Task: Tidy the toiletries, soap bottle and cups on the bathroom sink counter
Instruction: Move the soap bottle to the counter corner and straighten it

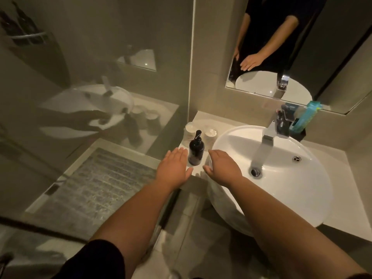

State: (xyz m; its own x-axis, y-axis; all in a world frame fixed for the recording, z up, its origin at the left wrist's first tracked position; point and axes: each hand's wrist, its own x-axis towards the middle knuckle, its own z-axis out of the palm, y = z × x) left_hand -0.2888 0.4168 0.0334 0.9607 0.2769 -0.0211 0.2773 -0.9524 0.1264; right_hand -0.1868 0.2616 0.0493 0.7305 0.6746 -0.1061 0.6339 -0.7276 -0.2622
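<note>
Between the open, empty left hand [174,165] and right hand [222,167] stands the soap bottle [196,150], untouched.

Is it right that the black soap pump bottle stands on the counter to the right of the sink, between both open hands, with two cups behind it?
Not quite: the head view shows the black soap pump bottle on the counter to the left of the sink, not the right. It does stand between the open left hand and right hand, with two cups behind it.
</note>
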